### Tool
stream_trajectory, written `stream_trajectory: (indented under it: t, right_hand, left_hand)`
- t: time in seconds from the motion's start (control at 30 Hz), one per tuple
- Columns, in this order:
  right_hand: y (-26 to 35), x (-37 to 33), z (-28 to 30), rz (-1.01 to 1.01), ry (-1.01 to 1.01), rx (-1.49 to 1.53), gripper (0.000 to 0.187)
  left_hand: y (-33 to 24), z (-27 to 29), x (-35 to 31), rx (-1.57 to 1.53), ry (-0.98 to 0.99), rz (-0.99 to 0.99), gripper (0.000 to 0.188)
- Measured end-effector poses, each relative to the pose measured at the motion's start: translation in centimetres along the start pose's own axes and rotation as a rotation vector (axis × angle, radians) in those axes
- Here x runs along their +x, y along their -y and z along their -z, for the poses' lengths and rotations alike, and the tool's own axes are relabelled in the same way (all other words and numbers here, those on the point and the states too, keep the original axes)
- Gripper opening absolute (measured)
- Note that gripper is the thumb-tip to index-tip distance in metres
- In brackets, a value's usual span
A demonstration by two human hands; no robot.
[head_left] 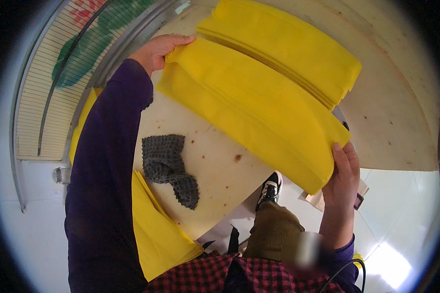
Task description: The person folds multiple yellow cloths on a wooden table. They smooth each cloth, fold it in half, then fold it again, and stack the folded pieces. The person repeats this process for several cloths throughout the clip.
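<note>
A long folded piece of yellow cloth stretches slantwise between my two hands above a pale tabletop. At its upper left corner, my left hand is closed, thumb along the edge. My right hand grips the lower right end, with the fingers partly hidden by the fabric. Just beyond it lies a stack of folded yellow cloth, its layered edges facing me. A dark grey, waffle-textured cloth rests crumpled on the table, nearer to me and apart from both hands.
More yellow cloth lies beside my left forearm at the table's near edge. The tabletop has brown spots. At the far left stands a slatted panel with a green and red pattern. Below the table, a black-and-white shoe is on the floor.
</note>
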State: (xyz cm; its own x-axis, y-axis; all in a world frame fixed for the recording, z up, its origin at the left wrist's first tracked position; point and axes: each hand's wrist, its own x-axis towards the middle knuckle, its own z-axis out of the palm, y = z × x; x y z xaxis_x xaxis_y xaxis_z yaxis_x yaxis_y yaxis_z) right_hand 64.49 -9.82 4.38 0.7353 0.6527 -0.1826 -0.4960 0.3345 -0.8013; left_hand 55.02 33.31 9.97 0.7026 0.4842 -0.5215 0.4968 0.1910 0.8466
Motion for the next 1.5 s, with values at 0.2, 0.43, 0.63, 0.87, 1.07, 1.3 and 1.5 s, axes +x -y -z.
stream_trajectory:
  t: [0.2, 0.43, 0.63, 0.87, 1.07, 1.3, 1.5]
  right_hand:
    - [-1.7, 1.8, -0.4, -0.044, 0.0, -0.087, 0.031]
    - [-2.4, 2.9, -0.5, -0.044, -0.087, -0.273, 0.024]
    - [-2.6, 3.5, -0.4, -0.03, -0.135, -0.37, 0.024]
    - [-3.4, 4.0, -0.5, 0.05, -0.207, -0.381, 0.019]
    - [-4.2, 4.2, -0.1, 0.064, -0.15, -0.412, 0.017]
    - [-4.5, 4.2, 0.2, 0.083, -0.129, -0.433, 0.016]
    - [-4.5, 4.3, 0.1, 0.065, -0.114, -0.466, 0.016]
  left_hand:
    - [1.9, 1.9, 1.4, -0.049, 0.008, 0.056, 0.033]
    - [3.3, 1.1, 1.7, 0.118, -0.229, -0.075, 0.034]
    - [4.3, 1.8, 2.3, 0.199, -0.161, -0.182, 0.032]
    - [5.5, 2.8, 4.4, 0.328, -0.277, -0.234, 0.031]
    - [6.1, 2.9, 5.1, 0.377, -0.332, -0.291, 0.033]
    - [6.9, 2.4, 5.4, 0.769, -0.523, -0.409, 0.041]
    - [7.8, 2.4, 5.7, 1.021, -0.68, -0.617, 0.046]
